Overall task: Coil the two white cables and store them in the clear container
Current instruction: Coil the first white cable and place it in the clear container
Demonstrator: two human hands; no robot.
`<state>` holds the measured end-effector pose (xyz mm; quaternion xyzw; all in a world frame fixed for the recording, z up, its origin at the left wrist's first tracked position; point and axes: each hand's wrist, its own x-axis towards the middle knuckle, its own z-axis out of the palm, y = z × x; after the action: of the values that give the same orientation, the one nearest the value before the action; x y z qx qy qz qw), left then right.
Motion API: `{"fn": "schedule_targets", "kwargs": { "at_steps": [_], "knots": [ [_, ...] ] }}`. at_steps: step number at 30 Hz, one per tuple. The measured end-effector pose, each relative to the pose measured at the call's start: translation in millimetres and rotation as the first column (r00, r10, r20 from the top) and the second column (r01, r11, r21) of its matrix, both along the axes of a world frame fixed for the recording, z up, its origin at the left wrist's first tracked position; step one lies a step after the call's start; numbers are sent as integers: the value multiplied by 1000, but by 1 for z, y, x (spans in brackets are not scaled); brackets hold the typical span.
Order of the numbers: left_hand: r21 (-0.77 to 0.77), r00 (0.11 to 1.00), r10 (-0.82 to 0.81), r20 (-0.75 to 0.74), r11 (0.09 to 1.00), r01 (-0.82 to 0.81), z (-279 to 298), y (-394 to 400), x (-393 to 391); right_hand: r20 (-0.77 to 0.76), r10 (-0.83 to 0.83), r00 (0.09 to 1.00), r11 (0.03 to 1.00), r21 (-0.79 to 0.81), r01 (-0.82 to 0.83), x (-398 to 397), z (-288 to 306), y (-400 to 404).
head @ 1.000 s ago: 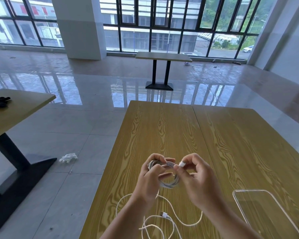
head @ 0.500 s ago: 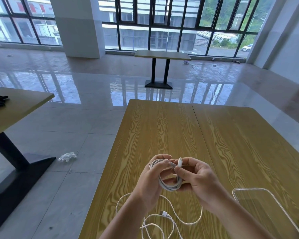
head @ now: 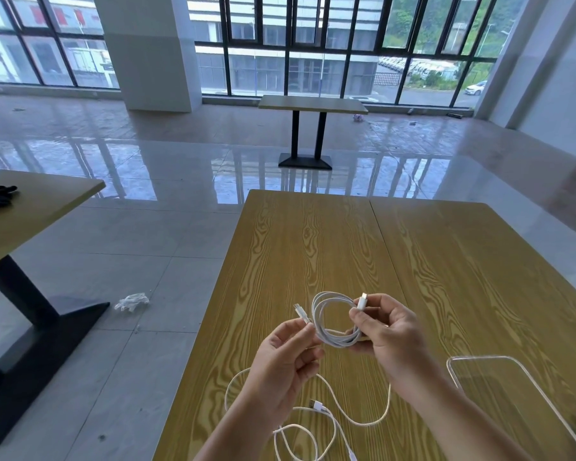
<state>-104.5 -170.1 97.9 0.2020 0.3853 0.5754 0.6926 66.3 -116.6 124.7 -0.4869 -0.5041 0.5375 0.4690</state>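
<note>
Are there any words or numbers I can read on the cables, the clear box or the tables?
None can be read.
Coiled cable: plain white, no print visible.
Loose cable: no print visible.
Clear container: no label visible.
Table: only wood grain.
Red shapes in a far window: too blurred to read.

Bright daylight pours from the windows [head: 313, 44] far beyond the hands, glaring off the glossy floor [head: 180, 168]; wide-angle bending curves the edges; focus stays sharp.
</note>
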Motion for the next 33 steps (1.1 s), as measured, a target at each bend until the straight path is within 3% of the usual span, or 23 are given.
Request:
{"fn": "schedule_targets", "kwargs": {
  "at_steps": [10,17,20,24,33],
  "knots": [
    [103,960,180,-216,982,-161,1,-7,12,28,15,999,999,-42,-14,2,-7,-15],
    [305,778,311,-545,939,-162,-5,-16,25,52,-4,999,1000,-25,5,-2,-12,-25],
    [285,804,307,-509,942,-178,1,-18,25,78,4,997,1000,-5,-4,-3,-12,-27],
    [165,900,145,-410,983,-83,10,-13,13,93,26,995,999,17,-27,-1,-12,-29],
    [92,899,130,-417,991,-101,11,-7,5,155,2,988,990,137,-23,-5,-12,-42]
  ]
}}
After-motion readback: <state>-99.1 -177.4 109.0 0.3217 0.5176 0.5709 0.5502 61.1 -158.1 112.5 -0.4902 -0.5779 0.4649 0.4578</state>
